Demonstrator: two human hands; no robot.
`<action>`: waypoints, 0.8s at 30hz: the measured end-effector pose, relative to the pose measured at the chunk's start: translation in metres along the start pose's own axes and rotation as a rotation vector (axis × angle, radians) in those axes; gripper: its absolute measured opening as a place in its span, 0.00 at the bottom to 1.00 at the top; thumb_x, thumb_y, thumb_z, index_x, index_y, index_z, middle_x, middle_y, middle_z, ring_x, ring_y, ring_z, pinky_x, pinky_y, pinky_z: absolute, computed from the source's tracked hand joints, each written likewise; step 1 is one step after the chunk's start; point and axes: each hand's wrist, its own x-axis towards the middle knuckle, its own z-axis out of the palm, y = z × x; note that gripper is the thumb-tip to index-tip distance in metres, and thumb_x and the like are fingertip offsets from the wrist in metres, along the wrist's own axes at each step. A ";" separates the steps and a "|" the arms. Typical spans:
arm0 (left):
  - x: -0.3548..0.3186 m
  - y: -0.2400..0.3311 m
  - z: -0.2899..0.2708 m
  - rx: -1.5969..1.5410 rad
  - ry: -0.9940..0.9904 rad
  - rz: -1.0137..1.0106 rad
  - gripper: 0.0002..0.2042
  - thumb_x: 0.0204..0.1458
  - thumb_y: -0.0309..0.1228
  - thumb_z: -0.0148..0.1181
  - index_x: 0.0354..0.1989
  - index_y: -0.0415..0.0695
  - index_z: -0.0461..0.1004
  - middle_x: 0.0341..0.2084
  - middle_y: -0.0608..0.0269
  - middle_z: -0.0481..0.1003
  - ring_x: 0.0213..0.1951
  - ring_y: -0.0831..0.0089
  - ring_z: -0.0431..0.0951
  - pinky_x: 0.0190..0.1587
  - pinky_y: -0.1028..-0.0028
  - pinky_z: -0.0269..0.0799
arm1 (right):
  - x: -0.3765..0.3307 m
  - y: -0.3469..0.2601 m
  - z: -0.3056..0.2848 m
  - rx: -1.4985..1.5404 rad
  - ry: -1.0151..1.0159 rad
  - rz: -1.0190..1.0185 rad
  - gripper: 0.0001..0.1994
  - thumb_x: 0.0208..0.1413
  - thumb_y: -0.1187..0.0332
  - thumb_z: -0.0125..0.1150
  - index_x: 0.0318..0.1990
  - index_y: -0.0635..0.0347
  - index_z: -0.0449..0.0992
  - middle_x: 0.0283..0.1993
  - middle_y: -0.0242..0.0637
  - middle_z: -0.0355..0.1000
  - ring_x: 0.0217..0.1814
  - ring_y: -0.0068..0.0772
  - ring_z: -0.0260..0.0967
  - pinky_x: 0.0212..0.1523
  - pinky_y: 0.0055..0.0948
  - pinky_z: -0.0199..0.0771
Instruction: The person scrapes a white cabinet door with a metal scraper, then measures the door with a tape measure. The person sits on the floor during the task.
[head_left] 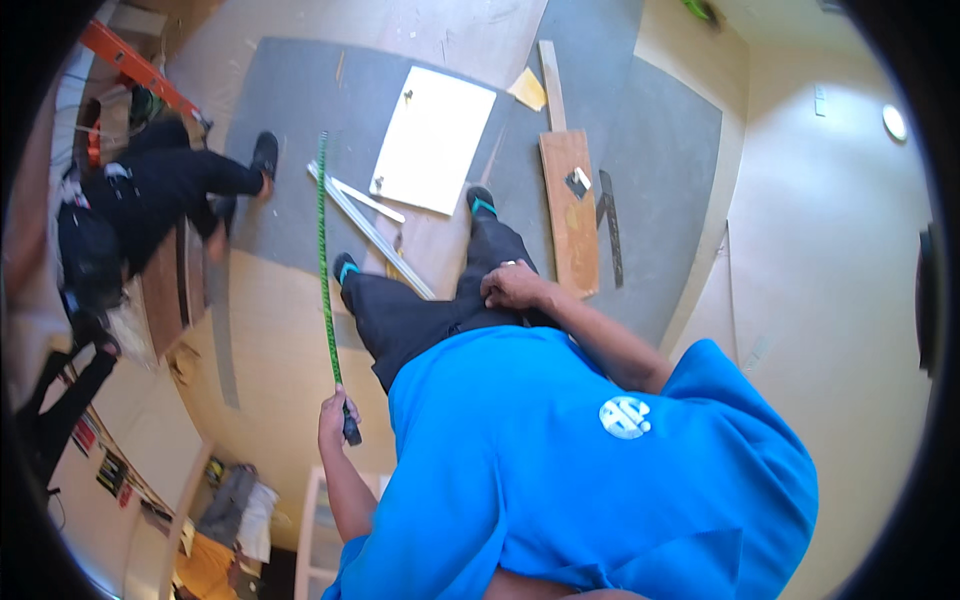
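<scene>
My left hand [337, 418] is closed round the case of a tape measure [350, 428], low at my left side. Its long green blade [327, 270] stretches away from me, past my left foot and over the floor pieces. My right hand [512, 285] is against the front of my dark trousers at the right thigh, with its fingers curled in. What those fingers may hold is hidden. Between and beyond my feet lie light metal angle strips [370, 230], close to the blade. A white panel [433, 140] with small dark fittings lies farther out.
A wooden board [569, 215], a narrow strip [552, 85] and a dark square tool [610, 225] lie on the grey sheet [660, 170] at right. Another person [130, 205] in dark clothes bends at the left, near an orange ladder [140, 65]. Clothes [235, 510] lie at lower left.
</scene>
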 end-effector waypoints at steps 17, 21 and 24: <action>0.115 -0.002 0.225 0.373 -0.083 0.130 0.28 0.66 0.54 0.55 0.21 0.42 0.73 0.16 0.66 0.71 0.20 0.75 0.72 0.26 0.71 0.68 | -0.118 0.073 -0.117 0.318 -0.399 -0.003 0.22 0.60 0.63 0.69 0.58 0.61 0.73 0.37 0.45 0.79 0.42 0.44 0.79 0.44 0.39 0.76; 0.269 -0.020 0.241 0.359 -0.052 0.216 0.27 0.65 0.54 0.56 0.24 0.42 0.75 0.17 0.67 0.72 0.19 0.76 0.72 0.26 0.71 0.69 | -0.012 0.190 -0.123 0.405 0.036 -0.198 0.17 0.63 0.63 0.66 0.54 0.63 0.77 0.39 0.41 0.80 0.43 0.35 0.78 0.47 0.37 0.77; 0.381 -0.038 0.256 0.299 -0.035 0.176 0.30 0.65 0.58 0.55 0.25 0.40 0.75 0.17 0.65 0.72 0.20 0.75 0.73 0.27 0.70 0.70 | 0.141 0.329 -0.145 0.281 0.428 0.015 0.12 0.65 0.66 0.62 0.51 0.62 0.80 0.37 0.35 0.79 0.40 0.31 0.77 0.45 0.33 0.78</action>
